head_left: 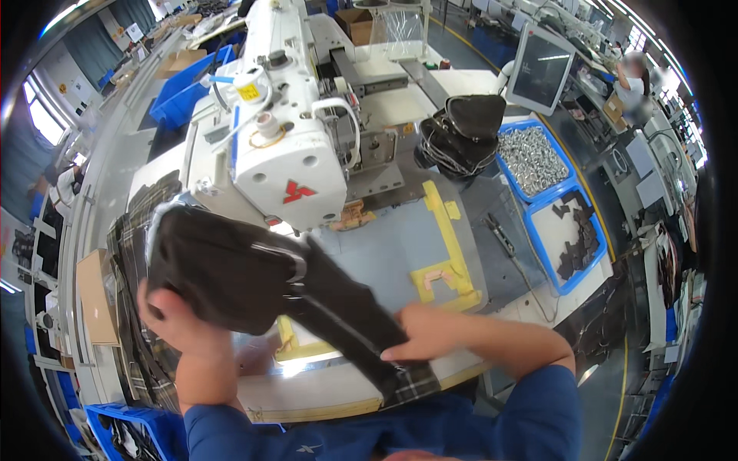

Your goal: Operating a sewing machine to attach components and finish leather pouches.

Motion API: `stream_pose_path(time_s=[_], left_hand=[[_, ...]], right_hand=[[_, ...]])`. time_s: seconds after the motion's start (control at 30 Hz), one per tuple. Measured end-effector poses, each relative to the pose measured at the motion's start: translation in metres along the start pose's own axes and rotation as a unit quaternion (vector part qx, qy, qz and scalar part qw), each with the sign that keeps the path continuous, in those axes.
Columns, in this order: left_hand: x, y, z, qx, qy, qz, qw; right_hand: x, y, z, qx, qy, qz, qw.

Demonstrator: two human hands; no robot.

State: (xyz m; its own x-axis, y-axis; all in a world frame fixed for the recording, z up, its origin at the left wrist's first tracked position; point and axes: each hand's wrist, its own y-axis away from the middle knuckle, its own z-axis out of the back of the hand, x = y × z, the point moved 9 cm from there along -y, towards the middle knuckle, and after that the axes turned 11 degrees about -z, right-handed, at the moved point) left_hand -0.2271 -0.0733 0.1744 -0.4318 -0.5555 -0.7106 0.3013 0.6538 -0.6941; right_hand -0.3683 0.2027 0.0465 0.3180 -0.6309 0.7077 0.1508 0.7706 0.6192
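Observation:
A dark brown fabric piece (223, 269) with a long strap-like part and shiny metal fittings stretches between my hands, over the front of the work table. My left hand (181, 323) grips its wide bundled end at the left, some fingers hidden behind the cloth. My right hand (423, 332) pinches the narrow end at the lower right, where a checked patch shows. Behind the piece stands a large white industrial sewing machine (288, 154). Its grey work plate (380, 242) carries yellow tape strips (440, 223) and is partly covered by the fabric.
Checked fabric (146, 361) is piled at the left, beside a cardboard piece (96, 296). On the right are a blue tray of metal fittings (534, 161), a blue tray of dark scraps (580, 242), stacked dark items (461, 138) and a screen (540, 69). A blue crate (142, 430) sits lower left.

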Motion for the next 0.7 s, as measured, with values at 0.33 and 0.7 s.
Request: stream_pose_path(time_s=[0.33, 0.7], left_hand=[[-0.054, -0.005, 0.010, 0.145, -0.186, -0.108, 0.966], [-0.085, 0.129, -0.171, 0.802, 0.195, 0.004, 0.564]], right_hand=[[0.031, 0.031, -0.007, -0.025, 0.072, 0.129, 0.989], [0.074, 0.087, 0.032, 0.140, -0.240, 0.379, 0.883]])
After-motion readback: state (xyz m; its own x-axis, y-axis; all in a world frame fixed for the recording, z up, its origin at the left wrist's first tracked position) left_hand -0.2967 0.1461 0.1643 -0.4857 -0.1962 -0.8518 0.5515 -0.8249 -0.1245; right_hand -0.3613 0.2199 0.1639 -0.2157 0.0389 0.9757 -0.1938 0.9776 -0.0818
